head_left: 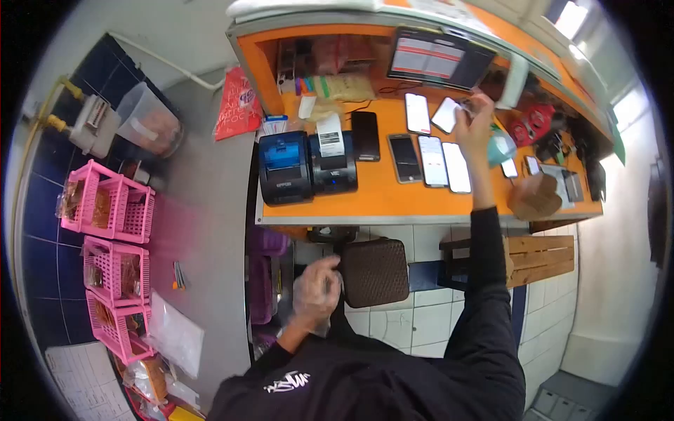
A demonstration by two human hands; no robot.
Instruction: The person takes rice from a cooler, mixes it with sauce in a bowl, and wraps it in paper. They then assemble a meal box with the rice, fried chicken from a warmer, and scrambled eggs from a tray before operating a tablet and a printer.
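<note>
My right hand (477,121) reaches over the orange desk with fingers stretched out and apart, holding nothing that I can see. Its fingertips are just below the lower edge of a dark tablet (439,59). A lit white phone (446,115) lies beside the thumb. More phones lie close by: a bright one (418,114), a dark-screened one (405,158), and a lit one (434,161). My left hand (316,293), in a clear plastic glove, hangs low in front of my body beside a brown stool (375,274). Its fingers are loosely curled, and nothing shows in them.
Two black label printers (284,172) stand at the desk's left end, one with a paper slip (330,135). A paper bag (535,196) sits near the front right edge. Pink baskets (109,202) line the metal counter (189,245). A wooden bench (540,259) stands under the desk.
</note>
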